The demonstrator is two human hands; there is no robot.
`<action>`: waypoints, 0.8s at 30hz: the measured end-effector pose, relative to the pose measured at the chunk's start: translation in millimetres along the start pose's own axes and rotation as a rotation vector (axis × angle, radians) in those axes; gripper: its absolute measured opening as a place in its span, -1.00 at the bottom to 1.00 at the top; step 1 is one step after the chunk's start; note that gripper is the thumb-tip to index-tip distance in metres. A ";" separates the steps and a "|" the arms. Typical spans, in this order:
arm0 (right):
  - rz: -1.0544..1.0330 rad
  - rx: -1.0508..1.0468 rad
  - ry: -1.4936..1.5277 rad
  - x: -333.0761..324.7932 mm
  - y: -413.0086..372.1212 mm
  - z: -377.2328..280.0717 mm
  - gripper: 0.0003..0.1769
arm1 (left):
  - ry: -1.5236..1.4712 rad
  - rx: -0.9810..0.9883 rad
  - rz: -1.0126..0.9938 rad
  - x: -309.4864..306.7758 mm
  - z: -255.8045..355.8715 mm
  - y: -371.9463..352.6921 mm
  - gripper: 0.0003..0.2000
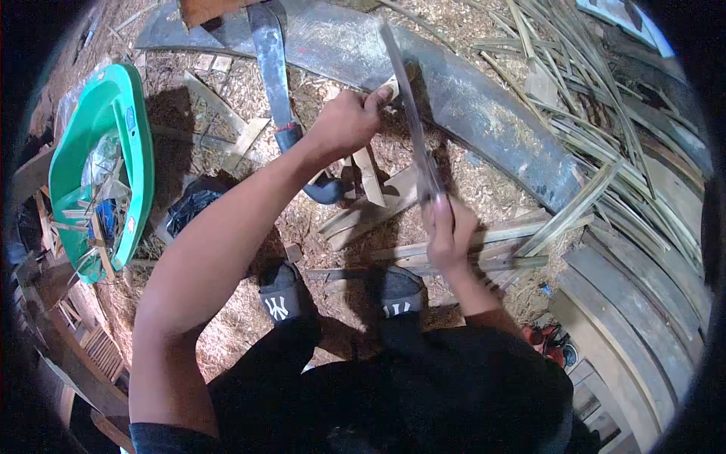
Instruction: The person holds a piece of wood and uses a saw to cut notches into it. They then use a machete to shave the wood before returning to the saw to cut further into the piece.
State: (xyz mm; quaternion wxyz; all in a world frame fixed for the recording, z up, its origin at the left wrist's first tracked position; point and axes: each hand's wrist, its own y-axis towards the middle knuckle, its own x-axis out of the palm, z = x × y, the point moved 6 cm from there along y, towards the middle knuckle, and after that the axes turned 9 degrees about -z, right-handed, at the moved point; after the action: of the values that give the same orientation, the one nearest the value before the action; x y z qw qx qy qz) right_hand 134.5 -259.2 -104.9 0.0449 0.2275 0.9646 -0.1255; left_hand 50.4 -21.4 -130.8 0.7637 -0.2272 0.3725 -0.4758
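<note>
Black-socked feet [281, 301] sit closest, planted on ground littered with shavings. Just beyond them the right hand [448, 231] is closed tight around the handle of a long blade [412, 129], which rises steeply away from the fingers toward the left hand [346, 122]. That hand's fingers are curled in, and its thumb presses a pale sliver [391, 85] against the blade's side; how much of the sliver lies inside the fist cannot be told.

Below the right fingers lie flat bamboo slats [514, 240], crossing toward the feet. On the far side of the left knuckles a second machete [271, 68] lies on the ground, apart from both hands. A dark curved plank [484, 106] runs behind the blade tip, and past it, out beyond the right hand, is a heap of thin bamboo strips [597, 98].

Well off to the outside of the left forearm stands a green basin [138, 166], tilted, holding wood offcuts and crumpled plastic. A black bag [193, 206] lies beside it.
</note>
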 end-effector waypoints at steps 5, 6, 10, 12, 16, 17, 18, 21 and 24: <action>0.011 -0.094 -0.053 -7.1 -18.5 5.6 -0.53 | -0.064 -0.037 -0.019 1.6 -7.5 2.7 -0.24; 0.011 -0.074 -0.145 -4.1 12.0 -18.2 -0.51 | -0.071 -0.023 -0.038 -1.2 1.8 -6.2 -0.23; 0.061 -0.042 0.150 -10.1 67.5 -40.6 -0.45 | -0.139 -0.025 -0.070 -6.1 -1.0 -4.6 -0.27; 0.082 -0.058 0.290 -22.0 62.1 -44.2 -0.43 | -0.121 -0.029 -0.101 -10.4 -3.4 -2.7 -0.28; 0.217 -0.063 0.539 -43.3 27.4 -35.7 -0.44 | -0.228 0.002 -0.122 -7.9 -6.9 -0.9 -0.39; 0.266 -0.014 0.569 -46.5 19.7 -28.8 -0.46 | -0.323 0.004 -0.189 -5.1 -7.0 -1.1 -0.43; 0.308 -0.010 0.585 -48.7 11.9 -21.5 -0.49 | -0.315 0.006 -0.190 -5.5 -6.5 -1.9 -0.43; 0.302 -0.017 0.585 -51.0 -3.0 -12.2 -0.48 | -0.329 0.016 -0.207 -2.8 -2.2 -3.0 -0.49; 0.264 -0.036 0.576 -51.3 -10.0 -10.2 -0.48 | -0.396 -0.008 -0.197 -1.5 -0.8 -4.0 -0.47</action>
State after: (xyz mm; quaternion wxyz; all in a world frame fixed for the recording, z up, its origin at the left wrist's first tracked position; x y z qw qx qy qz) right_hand 175.6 -287.1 -85.5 -0.2102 0.3761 0.9019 -0.0317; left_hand 47.2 -21.8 -127.9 0.7708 -0.3548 0.1930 -0.4927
